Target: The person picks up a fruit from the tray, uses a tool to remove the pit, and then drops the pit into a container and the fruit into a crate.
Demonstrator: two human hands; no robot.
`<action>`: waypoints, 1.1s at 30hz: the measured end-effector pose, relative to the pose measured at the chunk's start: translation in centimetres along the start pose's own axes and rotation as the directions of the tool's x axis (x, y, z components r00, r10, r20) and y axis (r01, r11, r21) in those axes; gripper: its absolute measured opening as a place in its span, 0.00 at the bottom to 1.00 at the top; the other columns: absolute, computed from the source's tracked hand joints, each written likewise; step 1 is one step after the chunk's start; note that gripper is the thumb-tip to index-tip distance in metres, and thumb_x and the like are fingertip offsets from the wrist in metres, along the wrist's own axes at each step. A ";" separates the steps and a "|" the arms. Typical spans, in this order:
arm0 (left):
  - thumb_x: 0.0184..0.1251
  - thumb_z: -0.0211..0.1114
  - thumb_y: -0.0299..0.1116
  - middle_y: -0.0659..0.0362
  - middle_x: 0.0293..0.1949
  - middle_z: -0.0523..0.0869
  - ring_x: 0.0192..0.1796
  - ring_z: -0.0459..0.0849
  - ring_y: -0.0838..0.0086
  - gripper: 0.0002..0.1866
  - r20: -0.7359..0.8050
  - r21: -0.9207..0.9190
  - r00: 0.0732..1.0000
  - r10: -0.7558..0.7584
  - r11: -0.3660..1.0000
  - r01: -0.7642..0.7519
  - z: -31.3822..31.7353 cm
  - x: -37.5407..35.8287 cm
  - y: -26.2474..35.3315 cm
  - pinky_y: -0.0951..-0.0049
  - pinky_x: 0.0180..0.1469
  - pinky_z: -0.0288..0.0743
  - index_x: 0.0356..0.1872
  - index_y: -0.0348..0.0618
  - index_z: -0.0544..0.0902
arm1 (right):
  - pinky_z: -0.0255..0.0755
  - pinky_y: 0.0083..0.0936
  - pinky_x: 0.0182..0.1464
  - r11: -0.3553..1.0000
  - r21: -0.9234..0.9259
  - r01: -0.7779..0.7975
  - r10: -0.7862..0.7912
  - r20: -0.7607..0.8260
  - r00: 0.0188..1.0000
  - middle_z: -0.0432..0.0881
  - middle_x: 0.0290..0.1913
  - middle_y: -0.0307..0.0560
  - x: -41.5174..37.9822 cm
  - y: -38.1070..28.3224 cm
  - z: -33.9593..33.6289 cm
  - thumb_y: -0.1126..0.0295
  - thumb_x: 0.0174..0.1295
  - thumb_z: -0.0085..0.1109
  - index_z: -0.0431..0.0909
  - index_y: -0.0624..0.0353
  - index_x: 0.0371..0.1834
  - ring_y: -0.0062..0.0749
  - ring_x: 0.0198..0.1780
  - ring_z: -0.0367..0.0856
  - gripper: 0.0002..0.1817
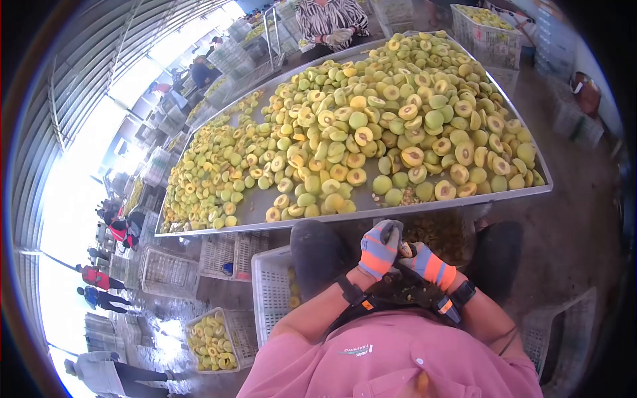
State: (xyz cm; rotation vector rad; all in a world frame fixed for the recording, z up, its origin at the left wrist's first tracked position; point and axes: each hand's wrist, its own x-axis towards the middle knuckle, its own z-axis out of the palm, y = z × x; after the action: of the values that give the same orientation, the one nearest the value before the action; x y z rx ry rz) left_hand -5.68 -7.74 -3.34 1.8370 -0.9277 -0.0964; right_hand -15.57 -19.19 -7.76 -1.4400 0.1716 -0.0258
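Observation:
My left hand (381, 249), in a grey and orange striped glove, is closed just beyond the table's near edge, above my lap. Against it, my right hand (430, 264), gloved in the same way, is closed too. A small orange-brown bit shows between the fingers, too hidden to name. Ahead of both hands stands a metal table (265, 224) with a raised rim. Heaped on it are yellow-green stone fruits (352, 132), many of them halved with brown centres showing.
A white plastic crate (271, 278) stands by my left leg, with fruit inside. Further left, another crate (213, 341) holds cut fruit. Across the table sits a person in a striped top (325, 23). More crates (488, 40) stand at the back right, and several people are at the far left.

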 end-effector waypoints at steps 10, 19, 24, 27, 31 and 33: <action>0.69 0.60 0.29 0.55 0.36 0.87 0.39 0.84 0.76 0.08 -0.128 -0.229 0.946 -0.297 0.937 0.264 2.9 0.1 0.0 0.76 0.42 0.76 0.41 0.35 0.83 | 0.72 0.22 0.40 0.987 0.054 -0.153 0.156 -0.049 0.987 0.82 0.36 0.34 0.4 0.9 -0.4 0.72 0.60 0.64 0.81 0.62 0.42 0.14 0.39 0.73 0.09; 0.68 0.62 0.29 0.59 0.32 0.86 0.33 0.78 0.82 0.08 0.150 -0.262 0.881 -0.450 0.841 0.474 2.1 2.0 -2.5 0.74 0.38 0.74 0.40 0.33 0.83 | 0.73 0.26 0.39 0.976 0.046 -0.215 0.214 0.026 0.977 0.83 0.34 0.39 -0.1 -0.4 -1.2 0.70 0.56 0.66 0.82 0.62 0.42 0.21 0.36 0.76 0.12; 0.67 0.61 0.27 0.58 0.33 0.87 0.34 0.80 0.81 0.07 -0.110 -0.058 0.960 -0.257 0.966 0.252 3.8 1.5 -1.6 0.75 0.38 0.75 0.40 0.34 0.83 | 0.73 0.24 0.37 1.000 0.017 -0.023 0.021 0.075 0.997 0.83 0.32 0.38 -0.2 0.2 -1.1 0.67 0.58 0.65 0.84 0.61 0.41 0.22 0.34 0.77 0.11; 0.64 0.60 0.23 0.56 0.33 0.86 0.35 0.83 0.75 0.07 0.010 0.037 1.000 -0.006 0.999 0.006 3.0 1.0 -1.8 0.76 0.39 0.76 0.40 0.35 0.83 | 0.72 0.22 0.37 0.995 0.025 0.098 -0.100 0.090 0.991 0.83 0.31 0.38 -0.5 0.4 -1.0 0.65 0.61 0.64 0.84 0.61 0.40 0.21 0.34 0.78 0.11; 0.60 0.61 0.25 0.51 0.36 0.85 0.40 0.86 0.56 0.08 0.360 0.027 0.913 0.192 0.976 -0.216 -1.0 2.4 1.4 0.68 0.39 0.79 0.40 0.39 0.84 | 0.72 0.19 0.36 0.971 0.187 -0.147 0.076 0.341 0.937 0.84 0.31 0.36 -1.8 -3.0 -2.0 0.66 0.64 0.61 0.84 0.62 0.42 0.16 0.35 0.78 0.11; 0.63 0.60 0.25 0.54 0.35 0.86 0.37 0.87 0.64 0.08 0.446 -0.107 0.881 0.156 0.987 -0.121 -1.5 2.5 1.7 0.71 0.38 0.78 0.41 0.38 0.84 | 0.71 0.18 0.31 0.930 0.253 -0.265 0.139 0.427 0.893 0.82 0.30 0.36 -2.6 -5.0 -2.1 0.66 0.63 0.61 0.84 0.62 0.42 0.16 0.30 0.78 0.11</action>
State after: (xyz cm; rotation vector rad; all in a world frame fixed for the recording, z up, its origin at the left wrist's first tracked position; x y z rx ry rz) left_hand -4.13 -8.45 -0.41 1.6992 -1.3587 -0.4834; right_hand -18.01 -21.63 -2.81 -1.0822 -0.0234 0.4032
